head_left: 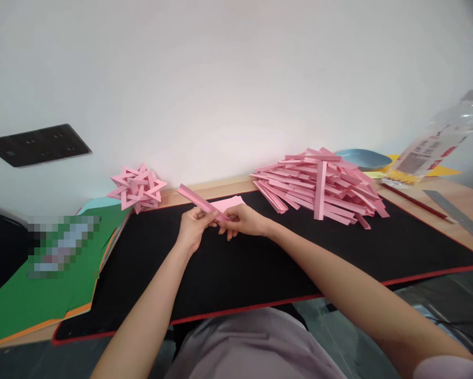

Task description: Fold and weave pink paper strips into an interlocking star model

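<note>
Between my two hands is a folded pink paper strip (197,197), slanting from upper left to lower right above the black mat. My left hand (193,225) pinches it near the middle, thumb on top. At its lower right end, my right hand (243,220) has its fingers closed on the same strip. Just behind the hands lies some flat pink paper (229,203), partly hidden by them. A large heap of folded pink strips (319,181) rests on the mat to the right. To the left stands a pink star-shaped paper model (138,188).
A black mat (236,273) with red edging covers much of the wooden table. Green and orange sheets (78,284) lie at left. Toward the right are a blue dish (365,159), a clear plastic bottle (437,139), a dark red pencil (414,201) and a metal ruler (457,216).
</note>
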The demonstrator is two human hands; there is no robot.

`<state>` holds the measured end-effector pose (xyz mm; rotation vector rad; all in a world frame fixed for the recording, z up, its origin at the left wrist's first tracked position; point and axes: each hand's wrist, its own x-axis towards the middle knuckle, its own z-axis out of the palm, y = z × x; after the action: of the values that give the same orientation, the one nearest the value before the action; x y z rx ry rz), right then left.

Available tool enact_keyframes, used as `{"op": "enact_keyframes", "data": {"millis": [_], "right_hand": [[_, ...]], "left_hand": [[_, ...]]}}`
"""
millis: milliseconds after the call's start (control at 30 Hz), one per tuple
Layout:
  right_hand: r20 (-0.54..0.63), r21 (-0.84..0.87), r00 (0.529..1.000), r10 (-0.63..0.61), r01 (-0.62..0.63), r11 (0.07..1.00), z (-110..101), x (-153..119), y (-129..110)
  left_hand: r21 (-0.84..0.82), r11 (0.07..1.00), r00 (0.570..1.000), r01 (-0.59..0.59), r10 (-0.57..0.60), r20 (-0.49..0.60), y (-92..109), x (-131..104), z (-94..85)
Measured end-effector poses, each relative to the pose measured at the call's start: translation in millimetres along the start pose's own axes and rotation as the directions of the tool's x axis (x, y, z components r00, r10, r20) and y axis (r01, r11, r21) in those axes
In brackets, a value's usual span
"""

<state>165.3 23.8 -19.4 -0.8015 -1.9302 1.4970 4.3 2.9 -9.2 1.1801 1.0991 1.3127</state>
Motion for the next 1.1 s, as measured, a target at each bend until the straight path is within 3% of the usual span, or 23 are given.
{"op": "enact_keyframes", "data": {"millis": [367, 600, 867, 1100], "right_hand": [[0.013, -0.031, 1.0, -0.012, 0.013, 0.999, 0.2, 0.4, 1.0], [-0.043, -0.048, 0.999, -0.001, -0.001, 0.999, 3.5, 2.4, 4.4], [-0.07, -0.016, 0.997, 0.02, -0.021, 1.0, 1.7, 2.7, 3.3], [-0.06, 0.016, 0.998, 0.025, -0.024, 1.0, 1.9, 1.5, 1.0]], "left_hand": [[0.014, 1.0, 0.998, -0.016, 0.017, -0.058, -3.3, 0.3, 1.9], [0.032, 0.998, 0.996, -0.047, 0.05, -0.079, -8.3, 0.5, 3.8], [-0.053, 0.995, 0.996, 0.082, -0.08, 0.029, -2.0, 0.2, 0.1], [-0.046, 0.997, 0.998, 0.062, -0.063, -0.01, -1.9, -1.3, 2.3]]}}
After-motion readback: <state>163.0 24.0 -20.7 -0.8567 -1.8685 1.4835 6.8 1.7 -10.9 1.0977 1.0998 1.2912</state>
